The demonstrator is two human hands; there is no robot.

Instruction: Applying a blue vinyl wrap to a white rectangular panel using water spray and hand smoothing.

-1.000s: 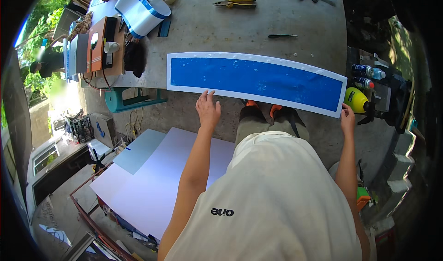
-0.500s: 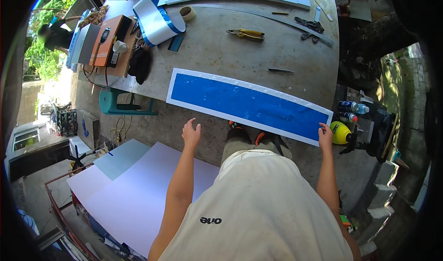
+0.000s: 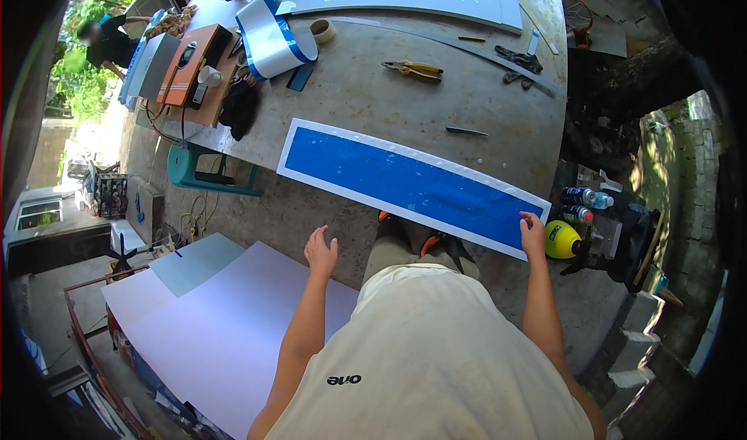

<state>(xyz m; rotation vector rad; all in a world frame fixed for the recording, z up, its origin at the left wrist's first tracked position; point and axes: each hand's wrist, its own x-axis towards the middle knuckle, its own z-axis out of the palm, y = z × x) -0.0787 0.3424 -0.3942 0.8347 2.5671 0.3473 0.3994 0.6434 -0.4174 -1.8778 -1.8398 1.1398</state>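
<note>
A long panel [image 3: 405, 179], blue with a white border, lies along the table's near edge and juts past it toward me. At its right end my right hand [image 3: 534, 236] has its fingers curled over the near corner, thumb and index finger close together on the blue face. What the palm side touches is hidden. My left hand [image 3: 320, 253] hovers off the table, to the near left of the panel, fingers apart and holding nothing. Beyond the panel on the tabletop are a slim knife-like tool [image 3: 467, 131] and yellow-handled pliers [image 3: 413, 70].
The worn table [image 3: 366, 101] also bears a long ruler [image 3: 436, 38], dark gloves [image 3: 520, 63], a tape roll [image 3: 322, 31] and curled blue-white film [image 3: 268, 39]. Low at left lie large white sheets [image 3: 233, 315]. A green stool [image 3: 194, 168] and yellow sprayer [image 3: 560, 239] flank the table. A person [image 3: 107, 43] stands far left.
My right hand has shifted inward from the panel's right edge onto its near corner. The left hand stays raised and open. The view has tilted slightly.
</note>
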